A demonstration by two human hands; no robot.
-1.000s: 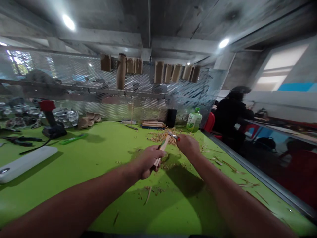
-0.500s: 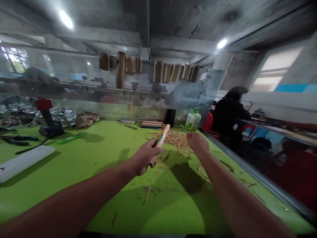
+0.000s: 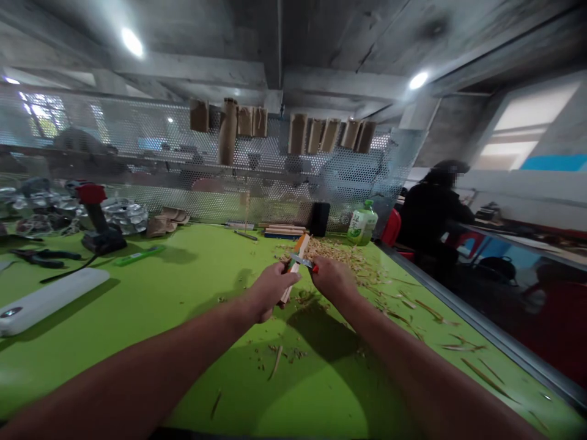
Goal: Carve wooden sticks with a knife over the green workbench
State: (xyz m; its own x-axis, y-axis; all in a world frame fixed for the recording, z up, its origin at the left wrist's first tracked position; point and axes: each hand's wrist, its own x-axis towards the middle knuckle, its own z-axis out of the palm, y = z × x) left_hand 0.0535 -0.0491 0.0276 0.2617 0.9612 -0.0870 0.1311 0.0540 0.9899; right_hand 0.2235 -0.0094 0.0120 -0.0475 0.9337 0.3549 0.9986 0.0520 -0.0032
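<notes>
My left hand (image 3: 270,287) is closed around a narrow wooden piece (image 3: 302,245), pale on one face with orange and green on the other, tilted up and away from me. In my right hand (image 3: 334,278) is a knife with a red handle (image 3: 315,268). Its metal blade (image 3: 301,260) lies across the wood just above my left thumb. Behind both hands spreads a heap of wood shavings (image 3: 339,252) on the green tabletop (image 3: 183,360).
At the back stand a green-labelled bottle (image 3: 362,223), a black upright object (image 3: 320,219) and stacked wood strips (image 3: 284,230). To the left are a red-black cordless drill (image 3: 94,214), pliers (image 3: 46,256) and a long white bar (image 3: 55,300). A person (image 3: 431,205) sits at the right.
My right hand has brought the knife left and toward me, from beside the bottle onto the wood. My left hand keeps its hold. The view has shifted slightly.
</notes>
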